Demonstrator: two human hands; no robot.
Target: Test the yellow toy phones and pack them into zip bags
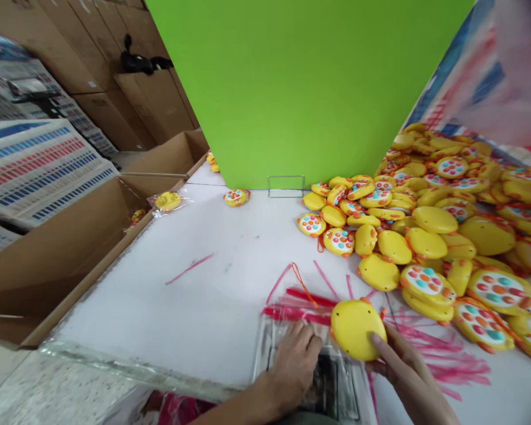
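My right hand (405, 361) is closed on a yellow oval toy (358, 329), thumb on its smooth back. Small orange parts show at the toy's edge, and an orange cord loop (304, 284) lies near it. My left hand (295, 363) rests with curled fingers on a stack of clear plastic bags (336, 378) in a shallow tray (257, 348). Its fingertips seem to pinch the bags' upper edge, though they are partly hidden. Pink strips (451, 360) lie loose behind and to the right of the tray.
A large heap of similar toys (433, 219), some showing coloured buttons, covers the table's right side. A green board (310, 88) stands at the back. One bagged toy (168, 201) lies at the left edge, beside an open cardboard box (71, 260). A single toy (235, 198) sits near the board.
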